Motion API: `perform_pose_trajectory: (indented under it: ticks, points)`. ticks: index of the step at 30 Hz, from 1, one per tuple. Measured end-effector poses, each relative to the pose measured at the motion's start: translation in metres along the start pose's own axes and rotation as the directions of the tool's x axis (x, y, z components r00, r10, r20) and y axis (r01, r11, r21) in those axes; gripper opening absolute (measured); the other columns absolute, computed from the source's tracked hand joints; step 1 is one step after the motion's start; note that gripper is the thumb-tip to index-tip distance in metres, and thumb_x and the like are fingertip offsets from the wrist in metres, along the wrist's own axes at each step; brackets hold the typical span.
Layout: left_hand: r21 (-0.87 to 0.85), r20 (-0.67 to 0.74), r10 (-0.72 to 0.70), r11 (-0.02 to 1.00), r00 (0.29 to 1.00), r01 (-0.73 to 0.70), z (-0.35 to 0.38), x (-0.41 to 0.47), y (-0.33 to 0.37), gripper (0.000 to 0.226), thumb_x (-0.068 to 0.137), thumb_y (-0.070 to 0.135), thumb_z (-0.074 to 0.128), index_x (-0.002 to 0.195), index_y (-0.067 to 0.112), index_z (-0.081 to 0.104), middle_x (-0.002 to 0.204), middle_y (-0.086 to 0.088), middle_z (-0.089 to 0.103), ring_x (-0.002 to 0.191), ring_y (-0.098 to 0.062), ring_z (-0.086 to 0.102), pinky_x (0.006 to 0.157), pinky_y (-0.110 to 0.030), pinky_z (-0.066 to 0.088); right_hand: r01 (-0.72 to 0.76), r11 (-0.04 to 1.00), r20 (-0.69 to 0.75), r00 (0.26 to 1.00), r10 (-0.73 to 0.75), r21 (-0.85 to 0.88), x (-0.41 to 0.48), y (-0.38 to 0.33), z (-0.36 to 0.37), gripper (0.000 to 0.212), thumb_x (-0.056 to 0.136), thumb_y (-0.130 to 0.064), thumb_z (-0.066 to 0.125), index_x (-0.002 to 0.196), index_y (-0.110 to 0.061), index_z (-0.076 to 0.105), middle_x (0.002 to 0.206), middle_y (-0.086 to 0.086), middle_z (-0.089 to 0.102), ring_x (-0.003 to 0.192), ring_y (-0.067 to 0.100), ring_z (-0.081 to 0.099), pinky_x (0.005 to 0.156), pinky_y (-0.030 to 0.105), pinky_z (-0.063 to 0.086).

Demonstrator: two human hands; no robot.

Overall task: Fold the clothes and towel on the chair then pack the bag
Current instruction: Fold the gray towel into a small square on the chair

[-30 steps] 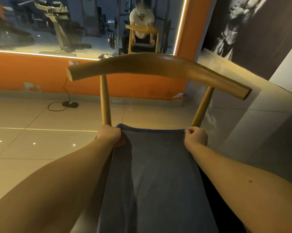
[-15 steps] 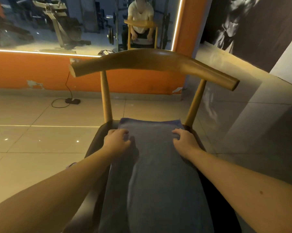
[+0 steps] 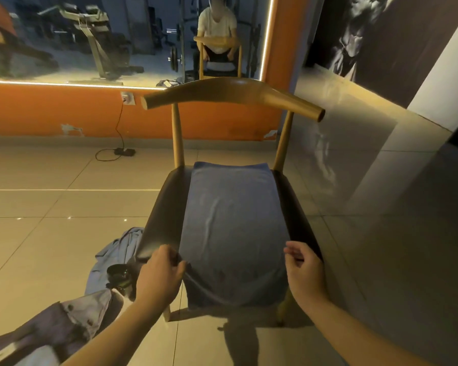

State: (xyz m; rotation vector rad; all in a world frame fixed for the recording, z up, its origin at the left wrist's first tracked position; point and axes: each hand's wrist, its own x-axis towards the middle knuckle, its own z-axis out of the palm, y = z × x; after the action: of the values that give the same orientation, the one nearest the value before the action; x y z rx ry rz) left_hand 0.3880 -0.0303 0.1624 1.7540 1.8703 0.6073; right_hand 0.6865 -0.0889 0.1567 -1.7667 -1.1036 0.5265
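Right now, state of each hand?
Left hand: pinches the towel at its left edge.
Right hand: open, fingers loosely curled, holding nothing.

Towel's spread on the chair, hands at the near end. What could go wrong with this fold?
Only the left hand pinches the towel; the right hand hovers open beside it, so a lift could skew the fold. The towel's near end overhangs the chair seat and might slide off. Clothes on the floor beside it could get stepped on.
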Motion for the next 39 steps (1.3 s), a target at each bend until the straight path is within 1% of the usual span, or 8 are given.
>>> perform_pose_trajectory:
  ticks: [3,11,17,21,27,32,36,39]
  points:
    - [-0.066,0.044,-0.102,0.992,0.994,0.104,0.008,-0.009,-0.010,0.021,0.096,0.039,0.066,0.105,0.024,0.054,0.094,0.004,0.066,0.083,-0.014,0.066,0.084,-0.043,0.059,-0.151,0.988,-0.020,0.988,0.150,-0.029,-0.025,0.019,0.001,0.014,0.098,-0.010,0.061,0.108,-0.018,0.066,0.097,-0.005,0.067,0.095,0.017,0.066,0.073,0.023,0.049]
    - [-0.328,0.247,-0.204,0.902,0.947,0.280,0.039,-0.012,-0.016,0.021,0.096,0.028,0.068,0.101,0.010,0.058,0.097,-0.011,0.065,0.090,-0.023,0.063,0.085,-0.039,0.052,-0.456,0.885,0.119,0.888,0.445,0.095,-0.025,0.075,0.019,0.043,0.088,-0.006,0.074,0.127,-0.005,0.056,0.123,0.010,0.066,0.115,0.031,0.062,0.087,0.035,0.049]
    - [-0.350,0.281,-0.223,0.882,0.934,0.316,0.051,-0.012,-0.026,0.021,0.094,0.017,0.069,0.100,0.000,0.058,0.098,-0.019,0.066,0.094,-0.032,0.065,0.084,-0.039,0.052,-0.479,0.874,0.239,0.861,0.450,0.079,-0.024,0.092,0.028,0.010,0.087,-0.004,0.075,0.088,-0.012,0.069,0.090,0.008,0.072,0.097,0.033,0.068,0.072,0.030,0.050]
    - [-0.323,0.312,-0.254,0.878,0.915,0.354,0.057,-0.017,-0.040,0.025,0.092,0.017,0.073,0.105,0.003,0.058,0.105,-0.020,0.065,0.098,-0.033,0.065,0.075,-0.034,0.053,-0.556,0.831,0.422,0.748,0.513,-0.024,-0.039,0.099,0.030,0.009,0.091,-0.007,0.072,0.095,-0.015,0.068,0.103,0.007,0.071,0.094,0.020,0.065,0.068,0.027,0.050]
    - [-0.168,0.449,-0.265,0.913,0.853,0.372,0.063,-0.029,-0.054,0.033,0.087,0.029,0.079,0.106,0.010,0.060,0.104,-0.013,0.068,0.095,-0.026,0.070,0.085,-0.040,0.063,-0.709,0.693,0.506,0.552,0.663,-0.135,-0.057,0.130,0.038,0.028,0.095,-0.016,0.068,0.122,-0.009,0.065,0.119,0.008,0.069,0.114,0.027,0.062,0.098,0.046,0.053]
    - [0.039,0.578,-0.337,0.921,0.743,0.387,0.071,-0.047,-0.064,0.032,0.097,0.023,0.066,0.123,0.006,0.060,0.110,-0.012,0.070,0.096,-0.024,0.073,0.081,-0.036,0.063,-0.846,0.522,0.507,0.404,0.762,-0.111,-0.070,0.129,0.032,0.025,0.104,-0.023,0.055,0.127,-0.014,0.057,0.123,0.013,0.066,0.104,0.029,0.064,0.066,0.036,0.053]
    - [0.045,0.596,-0.372,0.900,0.712,0.433,0.060,-0.058,-0.067,0.029,0.101,0.024,0.060,0.123,0.003,0.059,0.109,-0.014,0.071,0.088,-0.025,0.076,0.072,-0.035,0.065,-0.818,0.546,0.447,0.425,0.787,-0.183,-0.080,0.130,0.021,0.015,0.105,-0.023,0.054,0.103,-0.010,0.061,0.065,0.008,0.069,0.056,0.017,0.063,0.049,0.028,0.051]
    - [0.060,0.550,-0.395,0.898,0.736,0.437,0.046,-0.062,-0.067,0.021,0.104,0.021,0.056,0.112,0.002,0.061,0.101,-0.016,0.071,0.081,-0.026,0.075,0.060,-0.030,0.062,-0.787,0.567,0.390,0.455,0.800,-0.243,-0.085,0.128,0.008,0.020,0.105,-0.021,0.053,0.092,-0.008,0.059,0.068,0.010,0.060,0.037,0.014,0.050,0.042,0.024,0.043]
